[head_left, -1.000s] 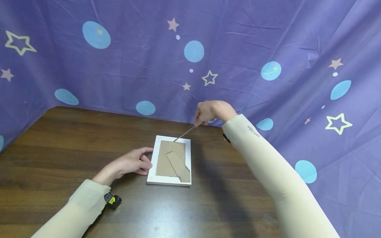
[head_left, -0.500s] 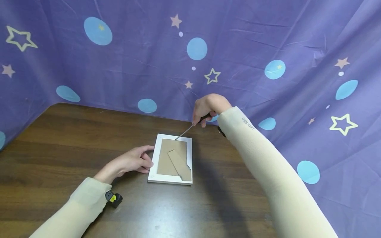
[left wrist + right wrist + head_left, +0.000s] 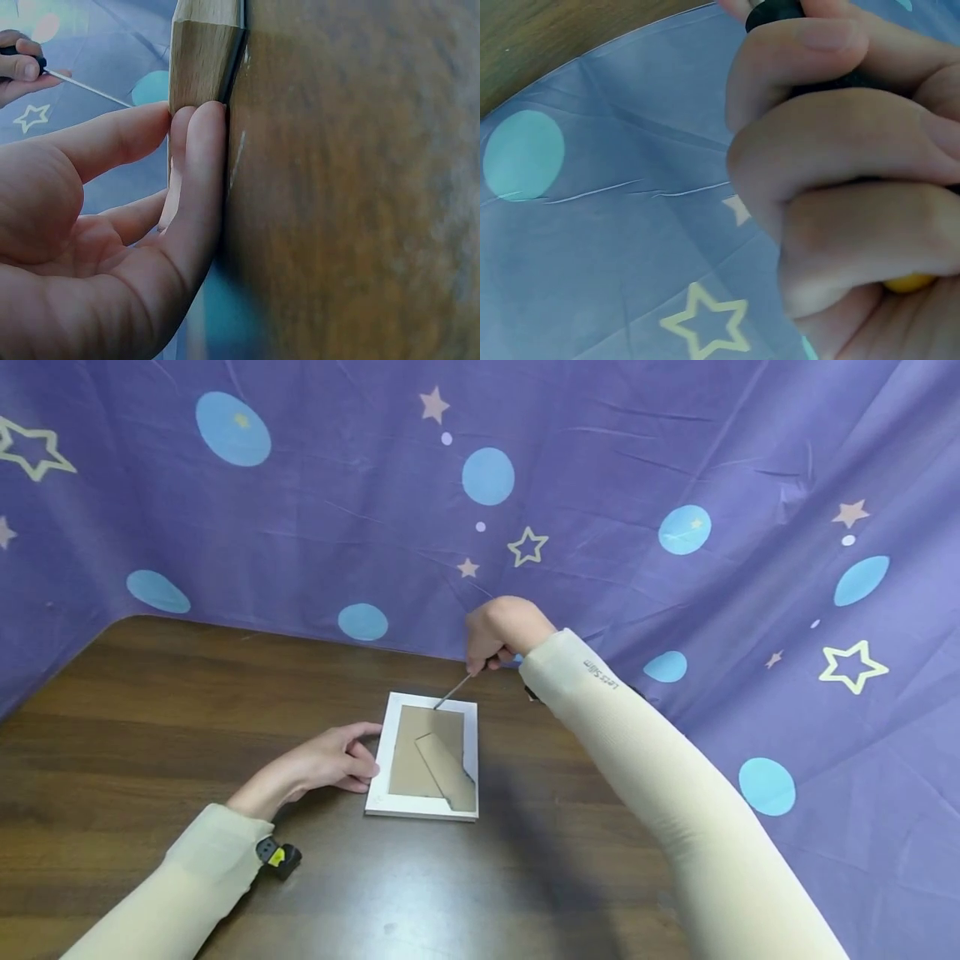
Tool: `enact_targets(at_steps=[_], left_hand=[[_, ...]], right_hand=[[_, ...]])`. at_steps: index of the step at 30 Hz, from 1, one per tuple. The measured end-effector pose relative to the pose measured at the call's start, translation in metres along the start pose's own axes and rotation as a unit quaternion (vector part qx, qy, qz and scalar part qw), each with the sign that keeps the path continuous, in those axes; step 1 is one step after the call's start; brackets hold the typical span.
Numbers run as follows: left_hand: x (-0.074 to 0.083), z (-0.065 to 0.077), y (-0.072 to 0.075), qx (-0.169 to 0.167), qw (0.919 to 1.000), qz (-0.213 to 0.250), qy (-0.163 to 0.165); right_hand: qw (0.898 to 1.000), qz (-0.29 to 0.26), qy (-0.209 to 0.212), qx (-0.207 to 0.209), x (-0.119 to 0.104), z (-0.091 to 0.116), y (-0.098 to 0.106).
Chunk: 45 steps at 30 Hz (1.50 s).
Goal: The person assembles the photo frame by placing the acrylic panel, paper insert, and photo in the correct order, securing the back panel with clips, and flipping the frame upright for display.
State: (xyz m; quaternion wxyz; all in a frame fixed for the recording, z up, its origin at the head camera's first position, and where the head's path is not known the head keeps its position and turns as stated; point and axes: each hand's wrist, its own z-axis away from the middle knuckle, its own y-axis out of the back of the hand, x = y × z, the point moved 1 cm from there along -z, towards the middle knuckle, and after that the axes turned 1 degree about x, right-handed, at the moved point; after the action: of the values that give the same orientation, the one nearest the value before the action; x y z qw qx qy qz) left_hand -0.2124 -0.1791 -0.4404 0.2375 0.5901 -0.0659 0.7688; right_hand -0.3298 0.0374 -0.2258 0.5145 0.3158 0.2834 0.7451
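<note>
A white picture frame (image 3: 470, 735) lies face down on the table. Its brown backing board (image 3: 408, 764) carries a slanted easel leg (image 3: 444, 772). My left hand (image 3: 330, 762) touches the frame's left side, fingertips against the wooden edge (image 3: 201, 64) in the left wrist view. Above the far end, my right hand (image 3: 506, 631) grips a screwdriver (image 3: 452, 691) by its black handle (image 3: 776, 11). The thin metal shaft slants down to the top edge of the backing board. Curled fingers hide most of the handle; a yellow part (image 3: 910, 283) shows between them.
The dark brown wooden table (image 3: 187, 710) reaches back to a purple curtain (image 3: 315, 527) with stars and blue dots. The curtain stands close behind my right hand. A dark device (image 3: 279, 857) is strapped at my left wrist.
My right hand has shifted a little left, with the screwdriver's tip staying at the backing board's top edge. The left hand keeps its place on the frame. The head view has shifted slightly.
</note>
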Motion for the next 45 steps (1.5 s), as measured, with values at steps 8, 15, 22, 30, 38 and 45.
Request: enact_targets(at_steps=[8,15,22,30,38,45], left_hand=[[-0.001,0.0,0.0,0.004,1.0,-0.005,0.004],[-0.001,-0.002,-0.001,0.003,0.9999,-0.012,0.005],[0.001,-0.002,-0.002,0.012,0.9998,-0.018,0.005],[0.002,-0.001,-0.003,0.015,0.9996,-0.015,0.016],[0.003,-0.002,-0.003,0.012,0.9997,-0.016,0.014],[0.001,-0.001,-0.001,0.008,0.9997,-0.019,0.01]], right_hand=[[0.994,-0.08,-0.048,-0.057,-0.015,-0.006,0.017],[0.991,-0.094,-0.047,-0.086,-0.007,-0.011,0.021],[0.984,-0.127,-0.058,-0.108,0.012,-0.018,0.024],[0.969,-0.211,-0.03,-0.128,0.043,-0.035,0.014],[0.989,-0.117,0.051,-0.072,0.037,-0.014,-0.01],[0.989,0.059,0.119,0.064,0.001,0.012,-0.043]])
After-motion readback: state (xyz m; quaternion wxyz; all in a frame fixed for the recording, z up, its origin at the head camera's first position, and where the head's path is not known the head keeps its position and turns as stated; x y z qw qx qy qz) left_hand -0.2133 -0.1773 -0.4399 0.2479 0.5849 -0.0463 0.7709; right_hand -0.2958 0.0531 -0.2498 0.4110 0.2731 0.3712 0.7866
